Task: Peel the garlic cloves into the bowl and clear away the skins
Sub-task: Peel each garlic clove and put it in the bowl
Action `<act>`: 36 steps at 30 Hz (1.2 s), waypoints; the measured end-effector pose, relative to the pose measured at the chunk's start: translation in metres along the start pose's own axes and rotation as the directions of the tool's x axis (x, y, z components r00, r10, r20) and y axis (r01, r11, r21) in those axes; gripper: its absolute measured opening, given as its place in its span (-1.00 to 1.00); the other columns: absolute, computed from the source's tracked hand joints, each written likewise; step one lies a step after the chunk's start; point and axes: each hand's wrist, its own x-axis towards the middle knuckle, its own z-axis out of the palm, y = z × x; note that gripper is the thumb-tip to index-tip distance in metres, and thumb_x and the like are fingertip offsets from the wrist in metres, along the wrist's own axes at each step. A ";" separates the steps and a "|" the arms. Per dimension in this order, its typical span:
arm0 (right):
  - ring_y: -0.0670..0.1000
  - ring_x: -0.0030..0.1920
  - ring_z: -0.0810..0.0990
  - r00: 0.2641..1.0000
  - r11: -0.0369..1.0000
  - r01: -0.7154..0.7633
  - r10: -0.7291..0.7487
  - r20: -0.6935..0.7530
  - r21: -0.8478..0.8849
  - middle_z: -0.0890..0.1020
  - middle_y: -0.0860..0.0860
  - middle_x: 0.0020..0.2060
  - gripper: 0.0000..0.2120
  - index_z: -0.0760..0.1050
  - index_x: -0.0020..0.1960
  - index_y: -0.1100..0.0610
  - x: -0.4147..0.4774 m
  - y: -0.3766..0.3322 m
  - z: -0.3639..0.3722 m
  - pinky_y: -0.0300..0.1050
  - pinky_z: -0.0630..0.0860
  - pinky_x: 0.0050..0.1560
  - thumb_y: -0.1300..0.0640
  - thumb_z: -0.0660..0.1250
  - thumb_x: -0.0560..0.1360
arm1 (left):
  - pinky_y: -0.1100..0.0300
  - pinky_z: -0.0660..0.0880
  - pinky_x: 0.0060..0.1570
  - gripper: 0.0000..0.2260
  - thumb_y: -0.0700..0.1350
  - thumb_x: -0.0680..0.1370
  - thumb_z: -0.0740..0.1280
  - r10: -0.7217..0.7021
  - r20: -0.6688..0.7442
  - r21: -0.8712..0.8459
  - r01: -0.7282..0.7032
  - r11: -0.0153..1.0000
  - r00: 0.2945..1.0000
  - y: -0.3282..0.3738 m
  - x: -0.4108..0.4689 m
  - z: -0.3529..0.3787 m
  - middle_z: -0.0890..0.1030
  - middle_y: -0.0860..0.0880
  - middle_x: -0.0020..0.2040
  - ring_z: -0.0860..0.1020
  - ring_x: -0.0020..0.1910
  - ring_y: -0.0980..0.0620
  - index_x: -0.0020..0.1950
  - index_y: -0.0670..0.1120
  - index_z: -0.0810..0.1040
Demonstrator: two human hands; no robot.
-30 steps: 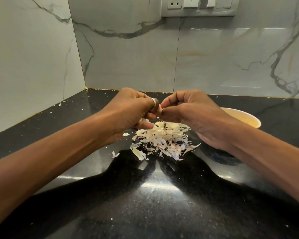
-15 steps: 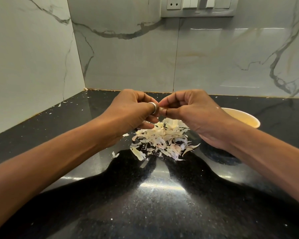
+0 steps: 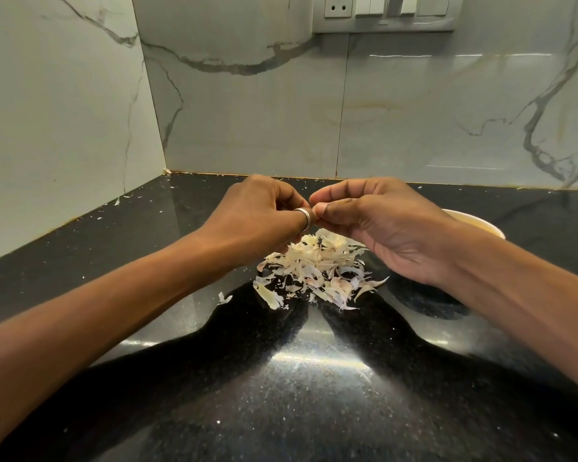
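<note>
Head view: left hand [image 3: 257, 215] and right hand [image 3: 377, 225] meet at mid-frame, raised above the bench [image 3: 314, 378]. Fingers [image 3: 331, 195] of both hands are curled and pressed tip to tip, pinching one small item between them. The item itself is hidden by the fingertips; judged to be a garlic clove under peeling. A ring [image 3: 306, 216] sits on a left finger, right at the contact pt.

Locations:
- Skins [image 3: 317, 265]: loose pile on the bench, directly below the hands, w/ a few stray flakes to the left.
- Bowl [image 3: 474, 225]: right of the pile, mostly hidden behind the right wrist; contents can't be seen.

Procedure, step in hand (judgement):
1. Fix the clove w/ one hand; strip w/ thumbnail of the other, pulling from the root end.
2. Keep the work over the pile so flakes fall into one spot, not into the bowl.
3. Check for thin inner film before release.
4. Drop the bare clove into the bowl, approx. a short reach right.

Caution: skins are light and cling to fingers; shake off over the pile, not the bowl. Clearing is not yet done.
</note>
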 end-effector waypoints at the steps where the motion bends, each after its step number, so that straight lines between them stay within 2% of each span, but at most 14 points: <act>1: 0.06 -0.07 0.72 1.000 1.000 -0.005 0.005 0.000 0.026 0.72 0.16 -0.15 -0.86 0.64 0.02 0.31 -0.001 -0.001 -0.001 -0.11 0.67 0.11 0.45 0.40 0.50 | 0.02 0.69 -0.13 -0.90 -0.04 0.58 0.41 0.013 -0.001 0.013 -0.013 1.000 1.000 0.000 0.000 0.000 0.71 -0.02 -0.23 0.71 -0.21 0.02 -0.10 0.00 0.69; 4: 0.04 -0.14 0.73 0.999 0.998 -0.031 0.032 -0.016 0.058 0.73 0.15 -0.18 -0.84 0.62 0.05 0.32 -0.002 -0.003 -0.002 -0.14 0.70 0.00 0.42 0.44 0.47 | 0.03 0.69 -0.17 -0.88 -0.01 0.58 0.40 0.043 -0.009 0.042 -0.043 0.998 0.999 -0.001 -0.001 0.001 0.71 -0.01 -0.25 0.71 -0.24 0.03 -0.11 0.00 0.69; 7: 0.06 -0.14 0.73 0.998 0.998 -0.055 0.056 -0.027 0.022 0.74 0.17 -0.15 -0.81 0.62 0.07 0.31 -0.003 -0.003 -0.001 -0.07 0.71 -0.01 0.38 0.47 0.46 | 0.04 0.69 -0.20 -0.90 -0.03 0.57 0.40 0.071 -0.026 0.073 -0.069 0.995 0.997 -0.002 -0.002 0.003 0.70 -0.01 -0.28 0.70 -0.28 0.02 -0.08 0.00 0.70; 11: 0.10 -0.12 0.74 0.999 0.996 -0.050 0.051 -0.015 0.073 0.71 0.22 -0.11 -0.82 0.60 0.08 0.36 -0.004 -0.005 0.000 -0.06 0.71 -0.02 0.40 0.45 0.48 | 0.21 0.65 -0.30 -0.91 -0.10 0.59 0.41 0.070 -0.037 0.046 -0.068 0.997 0.997 -0.003 0.000 0.003 0.70 0.00 -0.26 0.70 -0.28 0.07 -0.07 -0.01 0.71; 13: 0.12 -0.10 0.73 0.999 0.995 -0.042 0.043 -0.013 0.088 0.70 0.26 -0.08 -0.83 0.59 0.08 0.40 -0.003 -0.005 0.000 -0.06 0.71 0.01 0.42 0.43 0.48 | 0.22 0.64 -0.30 -0.89 -0.08 0.60 0.41 0.069 -0.030 0.031 -0.068 0.997 0.997 -0.004 0.000 0.004 0.71 0.00 -0.26 0.70 -0.27 0.07 -0.05 -0.04 0.72; 21: 0.11 -0.12 0.74 0.999 0.994 -0.029 0.031 -0.025 0.103 0.71 0.27 -0.07 -0.86 0.60 0.06 0.39 -0.003 -0.003 0.002 -0.11 0.71 -0.04 0.44 0.41 0.49 | 0.22 0.64 -0.30 -0.88 -0.07 0.60 0.41 0.056 -0.046 0.018 -0.055 0.998 0.997 -0.004 0.000 0.003 0.70 -0.02 -0.28 0.68 -0.33 0.07 -0.05 -0.07 0.71; 28: 0.13 -0.14 0.73 0.998 0.996 -0.038 0.042 -0.048 0.086 0.69 0.35 0.01 -0.85 0.58 0.06 0.43 -0.005 -0.002 0.005 -0.08 0.71 -0.03 0.48 0.38 0.50 | 0.25 0.63 -0.32 -0.92 -0.13 0.59 0.41 0.052 -0.047 0.036 -0.050 0.998 0.998 -0.006 0.000 0.006 0.71 -0.02 -0.22 0.69 -0.25 0.11 -0.05 -0.06 0.70; 36: 0.11 -0.18 0.74 0.998 0.993 -0.032 0.038 -0.054 0.110 0.68 0.28 -0.13 -0.88 0.57 0.03 0.45 -0.005 -0.001 0.005 -0.13 0.71 -0.09 0.51 0.37 0.50 | 0.11 0.68 -0.27 -0.90 -0.13 0.59 0.40 0.041 -0.064 0.035 -0.039 0.999 0.997 -0.005 -0.001 0.007 0.71 -0.05 -0.25 0.70 -0.29 0.05 -0.08 -0.05 0.70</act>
